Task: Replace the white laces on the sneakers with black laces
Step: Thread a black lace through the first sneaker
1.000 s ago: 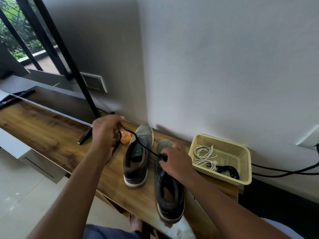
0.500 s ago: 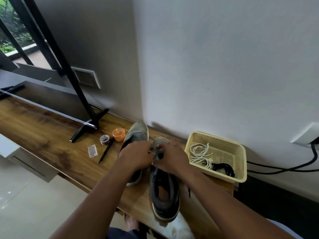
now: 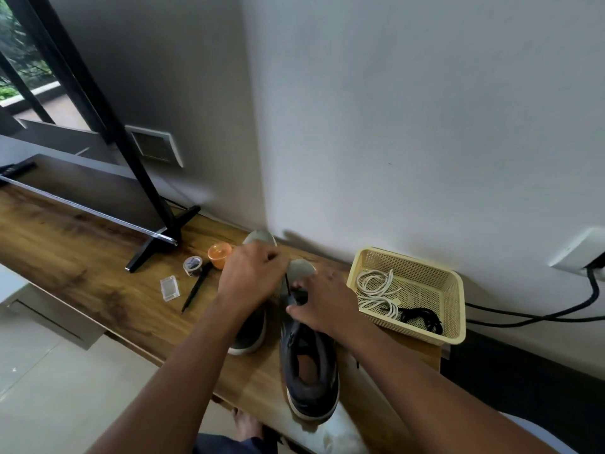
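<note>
Beside the cream mesh plastic basket, the right hand steadies the dark grey sneaker while the left hand pinches a thin black lace, fingers curled, seemingly for threading.

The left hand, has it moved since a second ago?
Yes. The left hand came rightward from beside the orange cup to the right sneaker's toe.

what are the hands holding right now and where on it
Left hand pinches the black lace just above the right sneaker; right hand rests on that sneaker's front.
</note>
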### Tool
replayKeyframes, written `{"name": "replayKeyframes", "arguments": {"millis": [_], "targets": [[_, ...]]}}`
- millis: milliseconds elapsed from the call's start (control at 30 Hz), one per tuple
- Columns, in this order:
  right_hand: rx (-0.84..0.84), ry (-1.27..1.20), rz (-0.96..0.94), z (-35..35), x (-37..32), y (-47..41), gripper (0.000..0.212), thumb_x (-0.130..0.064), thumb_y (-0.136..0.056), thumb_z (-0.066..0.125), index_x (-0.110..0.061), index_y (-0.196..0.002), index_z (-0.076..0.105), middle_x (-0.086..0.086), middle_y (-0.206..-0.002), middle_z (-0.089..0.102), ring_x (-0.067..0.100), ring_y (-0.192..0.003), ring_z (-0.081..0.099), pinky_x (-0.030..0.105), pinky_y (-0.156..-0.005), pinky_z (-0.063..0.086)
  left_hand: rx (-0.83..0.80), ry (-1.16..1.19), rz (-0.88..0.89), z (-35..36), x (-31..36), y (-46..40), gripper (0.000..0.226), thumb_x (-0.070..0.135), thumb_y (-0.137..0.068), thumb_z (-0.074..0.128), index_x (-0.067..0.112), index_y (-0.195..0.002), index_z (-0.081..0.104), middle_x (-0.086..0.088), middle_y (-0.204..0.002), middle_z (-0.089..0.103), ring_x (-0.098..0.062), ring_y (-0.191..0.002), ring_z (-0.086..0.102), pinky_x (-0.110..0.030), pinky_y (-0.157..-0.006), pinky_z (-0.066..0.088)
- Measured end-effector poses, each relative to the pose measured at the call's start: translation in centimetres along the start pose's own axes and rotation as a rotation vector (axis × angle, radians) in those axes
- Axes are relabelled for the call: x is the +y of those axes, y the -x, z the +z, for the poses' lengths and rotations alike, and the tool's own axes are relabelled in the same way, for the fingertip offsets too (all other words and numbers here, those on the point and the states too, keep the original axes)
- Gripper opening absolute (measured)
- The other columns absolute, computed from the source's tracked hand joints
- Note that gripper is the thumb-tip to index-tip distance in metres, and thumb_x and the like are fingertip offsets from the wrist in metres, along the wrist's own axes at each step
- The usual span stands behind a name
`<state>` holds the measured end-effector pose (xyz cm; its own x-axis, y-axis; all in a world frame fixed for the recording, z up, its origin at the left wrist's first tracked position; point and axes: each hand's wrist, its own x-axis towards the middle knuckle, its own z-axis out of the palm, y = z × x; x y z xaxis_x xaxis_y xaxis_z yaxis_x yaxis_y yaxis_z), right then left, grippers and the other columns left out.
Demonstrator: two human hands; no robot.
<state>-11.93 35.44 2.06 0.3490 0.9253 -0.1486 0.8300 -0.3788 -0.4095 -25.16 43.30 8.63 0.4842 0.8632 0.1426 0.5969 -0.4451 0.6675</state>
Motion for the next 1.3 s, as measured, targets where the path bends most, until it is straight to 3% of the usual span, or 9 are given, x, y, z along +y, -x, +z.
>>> {"name": "replayKeyframes", "arguments": {"millis": [267, 533, 633, 700, 767, 933, 1033, 1100, 1300], "targets": [[-0.007, -0.003, 0.009, 0.2, 0.4, -0.1, 0.058, -0.056, -0.080, 0.073, -0.039, -0.135, 0.061, 0.005, -0.148, 0.045, 0.029, -0.140, 0.038, 0.044, -0.096, 0.047, 0.278, 0.968, -0.001, -3.0, -0.3, -0.8, 0.038, 0.011, -0.083, 0.059, 0.019, -0.047, 0.049, 0.005, -0.043, 0.033, -0.011, -0.039, 0.021, -0.022, -0.041, 0.020], [-0.019, -0.021, 0.007, -2.3, 0.6, -0.3, 0.034, -0.031, -0.091, 0.064, -0.022, -0.124, 0.067, 0.001, -0.131, 0.065, 0.026, -0.122, 0.061, 0.039, -0.094, 0.053, 0.275, 0.049, -0.049, -2.5, -1.8, -0.9, 0.032, 0.044, -0.098, 0.062, 0.030, -0.073, 0.076, 0.018, -0.060, 0.067, -0.005, -0.056, 0.062, -0.023, -0.051, 0.042], [-0.110, 0.058, 0.041, -3.6, 0.8, -0.1, 0.029, -0.017, -0.085, 0.067, -0.016, -0.114, 0.071, 0.002, -0.120, 0.066, 0.028, -0.110, 0.065, 0.039, -0.088, 0.057, 0.319, -0.043, -0.053, -2.7, -1.5, -0.9, 0.022, 0.048, -0.095, 0.066, 0.033, -0.084, 0.078, 0.020, -0.064, 0.065, -0.004, -0.058, 0.061, -0.020, -0.049, 0.037], [-0.155, 0.092, 0.062, -4.0, 0.8, 0.3, 0.008, -0.014, -0.080, 0.066, -0.016, -0.088, 0.067, 0.002, -0.097, 0.064, 0.028, -0.094, 0.066, 0.034, -0.072, 0.055, 0.337, -0.095, -0.071, -2.8, -1.2, -0.8, 0.016, 0.047, -0.093, 0.067, 0.034, -0.089, 0.077, 0.020, -0.069, 0.064, -0.004, -0.058, 0.059, -0.019, -0.049, 0.035], [-0.169, 0.109, 0.053, -4.7, 0.8, 0.5, 0.018, -0.017, -0.078, 0.064, -0.018, -0.066, 0.051, 0.000, -0.072, 0.055, 0.026, -0.073, 0.060, 0.029, -0.059, 0.044, 0.339, -0.098, -0.098, -2.9, -1.1, -0.8, 0.012, 0.045, -0.092, 0.067, 0.037, -0.094, 0.076, 0.020, -0.079, 0.066, -0.002, -0.068, 0.059, -0.021, -0.055, 0.035], [-0.166, -0.257, 0.067, -8.5, 1.6, 1.0, 0.018, -0.019, -0.087, 0.065, -0.014, -0.071, 0.063, 0.001, -0.067, 0.073, 0.012, -0.053, 0.056, 0.026, -0.055, 0.041, 0.353, -0.020, -0.114, -3.2, -0.7, -0.6, 0.007, 0.037, -0.090, 0.070, 0.039, -0.096, 0.072, 0.024, -0.081, 0.061, 0.004, -0.074, 0.055, -0.020, -0.059, 0.033], [-0.137, -0.701, -0.020, -10.2, 1.8, 1.5, 0.016, -0.014, -0.095, 0.068, -0.002, -0.085, 0.072, 0.006, -0.065, 0.073, 0.014, -0.056, 0.064, 0.036, -0.076, 0.057, 0.209, 0.013, -0.050, -2.9, -0.5, -0.4, 0.012, 0.032, -0.088, 0.071, 0.044, -0.092, 0.071, 0.026, -0.070, 0.059, 0.005, -0.064, 0.054, -0.020, -0.057, 0.036], [-0.110, -0.948, -0.126, -11.3, 1.6, 1.9, 0.016, -0.014, -0.097, 0.069, 0.000, -0.092, 0.075, 0.006, -0.056, 0.061, 0.016, -0.047, 0.053, 0.036, -0.065, 0.057, -0.001, 0.016, 0.008, -2.2, 0.0, -0.2, 0.019, 0.032, -0.088, 0.072, 0.048, -0.099, 0.071, 0.026, -0.057, 0.057, 0.004, -0.055, 0.053, -0.019, -0.054, 0.038], [-0.150, -1.445, -0.376, -14.4, 0.7, 3.0, 0.020, -0.022, -0.097, 0.061, -0.007, -0.091, 0.073, 0.001, -0.053, 0.034, 0.016, -0.049, 0.021, 0.029, -0.051, 0.021, -0.501, -0.181, 0.053, 0.6, 0.7, 0.3, 0.031, 0.032, -0.089, 0.073, 0.043, -0.117, 0.066, 0.015, -0.087, 0.063, -0.003, -0.083, 0.064, -0.019, -0.071, 0.048]]}}
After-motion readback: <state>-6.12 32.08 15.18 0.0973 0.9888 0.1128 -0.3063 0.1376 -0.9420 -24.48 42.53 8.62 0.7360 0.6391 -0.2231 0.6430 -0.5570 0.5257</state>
